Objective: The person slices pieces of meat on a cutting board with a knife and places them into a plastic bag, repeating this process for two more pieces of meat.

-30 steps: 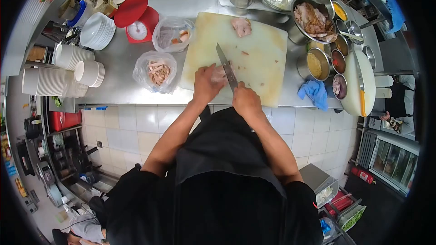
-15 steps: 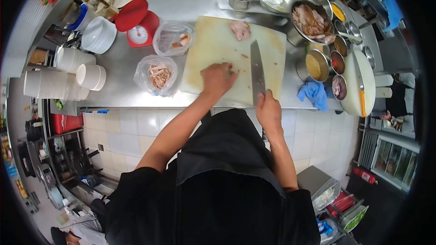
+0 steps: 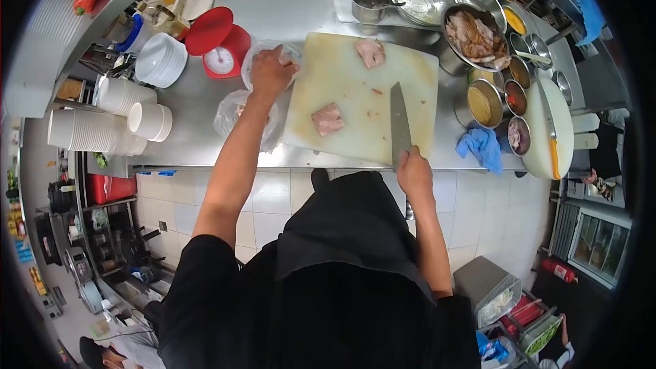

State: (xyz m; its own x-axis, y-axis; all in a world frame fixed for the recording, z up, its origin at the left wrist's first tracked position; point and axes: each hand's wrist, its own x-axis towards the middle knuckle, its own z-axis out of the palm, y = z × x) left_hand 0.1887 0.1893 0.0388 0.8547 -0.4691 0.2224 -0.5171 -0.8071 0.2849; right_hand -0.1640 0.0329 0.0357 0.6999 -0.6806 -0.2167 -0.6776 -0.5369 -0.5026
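Observation:
My right hand (image 3: 414, 176) is wrapped round the handle of a broad kitchen knife (image 3: 400, 119), whose blade lies flat over the right side of the white cutting board (image 3: 362, 147). My left hand (image 3: 273, 70) is over a clear plastic bag (image 3: 255, 51) left of the board, fingers curled down; whatever they hold is hidden. One piece of pale meat (image 3: 328, 119) rests at the board's lower left, another piece of meat (image 3: 370, 53) near its top edge. Small scraps dot the board between them. A second plastic bag (image 3: 236, 123), partly behind my left forearm, holds cut meat strips.
A red kitchen scale (image 3: 232, 51) and stacked white bowls (image 3: 161, 56) stand to the left. On the right are a pot of meat pieces (image 3: 475, 39), several steel containers, a blue cloth (image 3: 481, 147) and a yellow-handled knife (image 3: 550, 140) on a round white board.
My left hand has moved from the board up and left to the upper bag. A meat piece now shows where that hand was. The knife stays in my right hand on the board.

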